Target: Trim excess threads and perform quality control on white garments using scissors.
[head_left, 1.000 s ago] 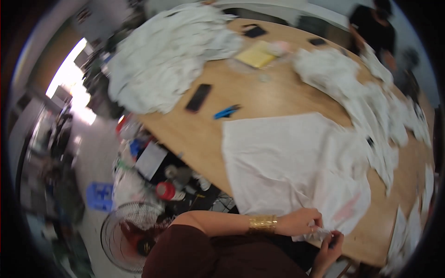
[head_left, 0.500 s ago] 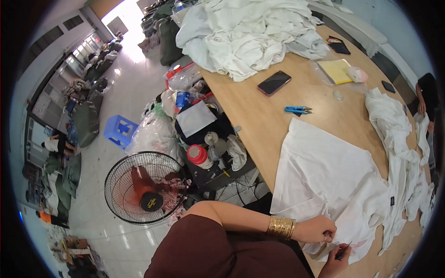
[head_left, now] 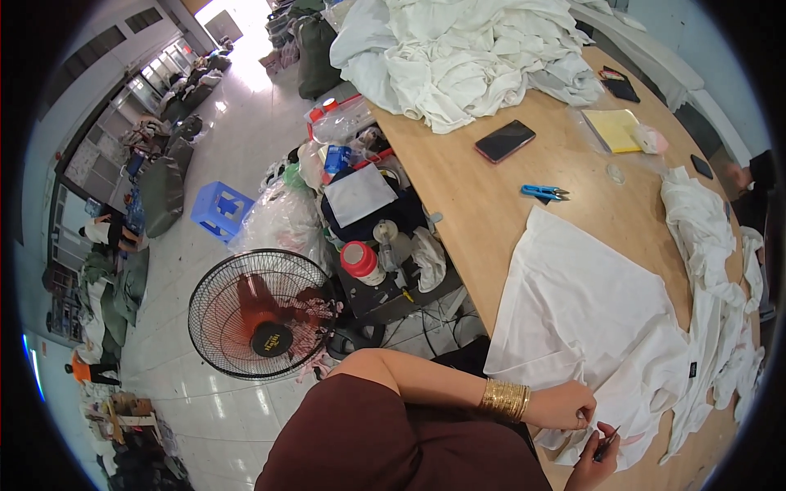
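Note:
A white garment [head_left: 589, 303] with a small black label lies spread on the table in front of me. My left hand [head_left: 563, 406], with gold bangles at the wrist, rests over the garment's near edge, its fingers closed in a pinch on the cloth. Just below it is my right hand [head_left: 593, 465], wrapped round small dark thread snips [head_left: 606, 447] with the pointed tip showing past the fingers. Pinkish marks show on the cloth near that tip. Farther up the table lie blue-handled thread snips [head_left: 544, 193], touched by neither hand.
A heap of white garments [head_left: 467, 57] covers the table's far end. A phone [head_left: 505, 141], a yellow pad [head_left: 612, 131] and more white cloth [head_left: 700, 237] lie on the wooden table [head_left: 458, 188]. Left of it stand a fan [head_left: 266, 315], a red-lidded jar [head_left: 360, 262] and a blue stool [head_left: 221, 211].
The whole view has shifted, so the table and fan sit a little differently in the picture. Both hands keep nearly the same pose at the garment's near edge.

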Available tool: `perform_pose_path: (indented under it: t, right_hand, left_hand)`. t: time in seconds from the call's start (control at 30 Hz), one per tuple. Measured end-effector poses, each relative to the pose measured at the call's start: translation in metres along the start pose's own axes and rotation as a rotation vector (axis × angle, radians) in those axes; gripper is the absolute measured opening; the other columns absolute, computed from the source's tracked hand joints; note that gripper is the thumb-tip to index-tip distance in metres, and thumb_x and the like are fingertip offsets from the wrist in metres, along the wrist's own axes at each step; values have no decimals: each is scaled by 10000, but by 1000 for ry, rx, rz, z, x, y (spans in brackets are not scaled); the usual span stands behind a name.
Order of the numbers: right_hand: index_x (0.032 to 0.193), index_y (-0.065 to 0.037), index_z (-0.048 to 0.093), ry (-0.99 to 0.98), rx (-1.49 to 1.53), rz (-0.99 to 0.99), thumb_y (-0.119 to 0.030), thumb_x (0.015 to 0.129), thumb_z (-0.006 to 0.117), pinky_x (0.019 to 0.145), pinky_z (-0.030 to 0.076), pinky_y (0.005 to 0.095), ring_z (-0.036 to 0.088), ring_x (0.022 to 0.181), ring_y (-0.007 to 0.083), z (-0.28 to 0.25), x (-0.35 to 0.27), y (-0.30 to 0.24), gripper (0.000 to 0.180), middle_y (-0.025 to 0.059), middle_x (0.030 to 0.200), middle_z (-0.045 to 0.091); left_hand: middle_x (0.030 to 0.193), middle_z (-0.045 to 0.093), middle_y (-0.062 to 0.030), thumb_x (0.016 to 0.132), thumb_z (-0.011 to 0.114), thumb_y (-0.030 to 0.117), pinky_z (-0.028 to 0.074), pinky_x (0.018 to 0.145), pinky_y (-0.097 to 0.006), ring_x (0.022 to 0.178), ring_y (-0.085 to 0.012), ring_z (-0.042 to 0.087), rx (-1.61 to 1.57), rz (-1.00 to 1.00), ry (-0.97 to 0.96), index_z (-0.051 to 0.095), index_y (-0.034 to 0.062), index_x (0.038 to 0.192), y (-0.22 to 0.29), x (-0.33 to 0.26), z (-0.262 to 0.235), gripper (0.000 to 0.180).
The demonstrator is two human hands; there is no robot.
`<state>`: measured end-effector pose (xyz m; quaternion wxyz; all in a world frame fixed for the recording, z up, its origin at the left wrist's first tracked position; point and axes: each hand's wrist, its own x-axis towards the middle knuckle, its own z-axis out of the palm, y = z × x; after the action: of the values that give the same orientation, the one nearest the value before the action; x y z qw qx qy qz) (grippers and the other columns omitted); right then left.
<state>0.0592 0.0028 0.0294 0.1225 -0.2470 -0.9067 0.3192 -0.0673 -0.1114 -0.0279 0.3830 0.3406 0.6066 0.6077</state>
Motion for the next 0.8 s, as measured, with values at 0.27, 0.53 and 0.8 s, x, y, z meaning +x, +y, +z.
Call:
perform_pose_path:
  t: [0.27,0.53,0.8]
  right_hand:
    - [1113,-59,625,-88,-58,203,-165,840,656,580,386,296,397,613,150,-26,-7,21,294,44,681,456]
    - [1180,-28,553,116,513,460,-64,949,433,454,391,209,492,480,61,-41,-35,10,263,10,611,524]
    - [1188,-61,523,-73,632,617,-166,958,465,454,443,248,558,456,110,-49,-64,2,260,29,596,560]
  left_hand:
    - [795,589,-126,775,653,124,482,653,-309,720,-212,600,45,79,-42,615,-14,816,11,5,9,150]
    - [821,583,-81,830,647,117,488,623,-275,683,-159,589,74,-4,-129,633,6,895,33,20,20,130]
    - [851,562,-51,831,635,22,511,616,-211,711,-109,599,114,-74,-308,645,-19,945,47,35,36,121]
